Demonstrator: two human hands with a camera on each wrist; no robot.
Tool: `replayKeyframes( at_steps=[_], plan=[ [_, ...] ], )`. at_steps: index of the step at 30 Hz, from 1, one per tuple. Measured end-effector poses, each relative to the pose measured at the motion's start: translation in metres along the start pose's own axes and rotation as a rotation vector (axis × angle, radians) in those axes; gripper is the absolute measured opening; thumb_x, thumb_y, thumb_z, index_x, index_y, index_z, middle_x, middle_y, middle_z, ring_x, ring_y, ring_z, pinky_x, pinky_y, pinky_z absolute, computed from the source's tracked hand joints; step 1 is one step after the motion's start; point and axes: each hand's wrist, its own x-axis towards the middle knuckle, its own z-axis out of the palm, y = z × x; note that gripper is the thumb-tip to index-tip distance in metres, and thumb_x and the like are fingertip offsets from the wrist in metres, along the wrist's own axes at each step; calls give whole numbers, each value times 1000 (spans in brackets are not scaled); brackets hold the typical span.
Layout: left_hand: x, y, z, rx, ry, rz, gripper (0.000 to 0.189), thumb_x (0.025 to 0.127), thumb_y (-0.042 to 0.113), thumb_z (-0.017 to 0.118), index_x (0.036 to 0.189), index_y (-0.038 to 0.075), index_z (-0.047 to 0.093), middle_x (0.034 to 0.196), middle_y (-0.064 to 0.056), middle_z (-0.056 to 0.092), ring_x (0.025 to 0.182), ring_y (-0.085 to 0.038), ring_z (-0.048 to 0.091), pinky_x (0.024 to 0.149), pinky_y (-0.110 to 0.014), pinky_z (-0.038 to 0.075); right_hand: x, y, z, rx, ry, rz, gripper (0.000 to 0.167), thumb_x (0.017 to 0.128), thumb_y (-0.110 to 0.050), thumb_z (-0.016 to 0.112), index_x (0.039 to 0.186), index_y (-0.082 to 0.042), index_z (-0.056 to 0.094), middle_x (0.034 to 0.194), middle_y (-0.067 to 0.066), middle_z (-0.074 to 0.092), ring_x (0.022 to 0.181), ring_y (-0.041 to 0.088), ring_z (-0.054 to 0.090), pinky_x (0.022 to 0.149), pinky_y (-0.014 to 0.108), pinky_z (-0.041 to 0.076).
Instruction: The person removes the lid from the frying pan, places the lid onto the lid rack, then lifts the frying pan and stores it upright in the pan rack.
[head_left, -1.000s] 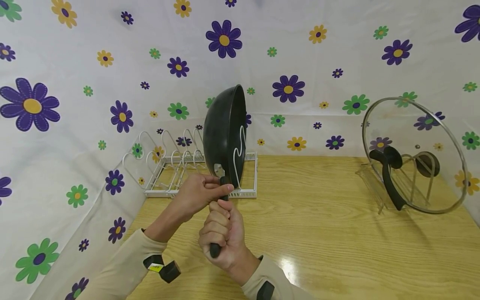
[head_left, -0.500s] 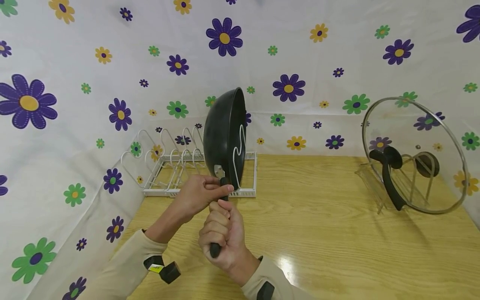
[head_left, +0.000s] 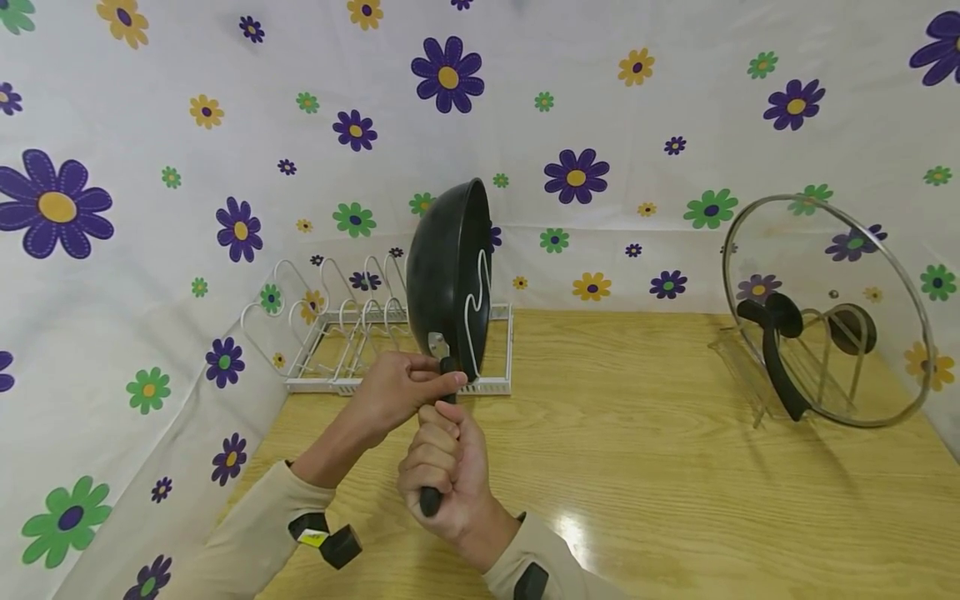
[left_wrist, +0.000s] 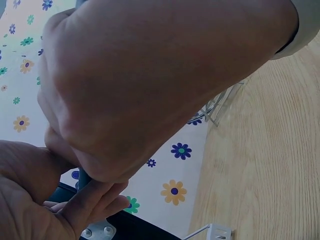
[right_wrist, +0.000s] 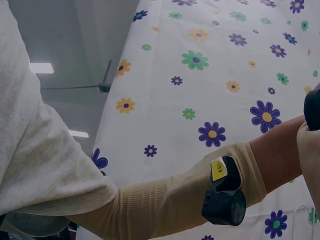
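Observation:
A black wok (head_left: 442, 258) stands on edge in a white wire pan rack (head_left: 495, 386), its open side facing right. One wire divider passes in front of its inside. My right hand (head_left: 450, 475) grips the black handle, whose end (head_left: 430, 501) pokes out below the fist. Nearer the wok, my left hand (head_left: 397, 387) pinches the handle, thumb lying across it. In the left wrist view, the right fist (left_wrist: 110, 90) fills the top and the left fingers (left_wrist: 95, 205) lie beside the handle bracket (left_wrist: 97, 231). Whether the wok bears fully on the rack is hidden.
At the right, a glass lid (head_left: 832, 250) with a black handle (head_left: 782, 367) leans upright in a wire stand (head_left: 825, 367). The rack's other dividers (head_left: 281, 312) rise left of the wok. A flowered cloth (head_left: 600, 117) hangs behind the wooden table (head_left: 637, 467).
The wok has sunk very slightly within the rack. Both hands keep the same hold on its handle. The lid and its stand have not moved.

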Motion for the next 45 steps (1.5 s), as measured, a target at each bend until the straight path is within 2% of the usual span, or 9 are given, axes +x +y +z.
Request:
replayKeyframes(
  at_steps=[4,6,10,14,25,29,37,42,45],
  plan=[
    [0,-1,1,-10,-1,0,37,93,32,77,103,-4,75,80,-7,74,68,-16,61,61,-29,52,-2,-1,-1,-21,4,11,38,103,-18,45,67,-20,33,51,-9,29,40,2,23,42,14,22],
    [-1,-2,2,-7,3,-1,36,92,32,78,101,-3,75,76,-5,72,68,-15,60,62,-29,52,-3,-2,-1,-28,8,18,38,102,-18,45,67,-20,32,51,-9,28,41,2,23,42,14,21],
    [-2,-4,5,-6,5,2,33,92,31,78,83,1,69,58,5,51,61,-13,51,56,-25,45,-5,-3,-2,-53,17,32,39,102,-18,46,67,-20,31,52,-9,28,41,2,23,42,14,21],
    [-3,-6,7,-8,3,22,35,91,30,78,75,4,61,56,7,37,58,-12,43,53,-24,38,-8,-6,-3,-92,31,41,39,102,-18,48,67,-21,31,51,-10,28,40,2,22,42,13,20],
    [-4,-10,11,-32,14,24,34,91,29,79,73,8,59,56,7,37,56,-11,38,51,-23,32,-13,-11,-7,-153,65,64,40,102,-19,48,66,-22,30,51,-11,27,41,1,22,42,13,20],
    [-4,-11,12,-23,13,22,28,91,30,79,83,6,67,59,7,50,59,-12,46,51,-23,37,-15,-12,-8,-172,81,59,40,102,-19,49,67,-22,30,51,-11,28,41,1,23,42,13,22],
    [-4,-17,15,-25,19,18,28,91,31,79,96,5,72,69,2,66,65,-15,54,54,-26,41,-20,-14,-9,-254,154,35,38,102,-21,49,68,-21,32,52,-11,30,41,2,27,42,12,26],
    [-7,-20,18,-22,14,-1,45,93,33,76,122,-1,69,101,-11,78,93,-23,71,77,-35,57,-24,-17,-9,-407,225,26,37,105,-25,48,70,-18,41,52,-11,39,42,2,37,44,11,30],
    [-9,-22,19,-42,16,-24,57,94,33,75,134,-5,61,114,-18,74,109,-30,70,91,-43,57,-27,-18,-8,-512,265,22,33,105,-28,48,74,-18,46,54,-11,47,45,1,45,47,11,33]
  ],
)
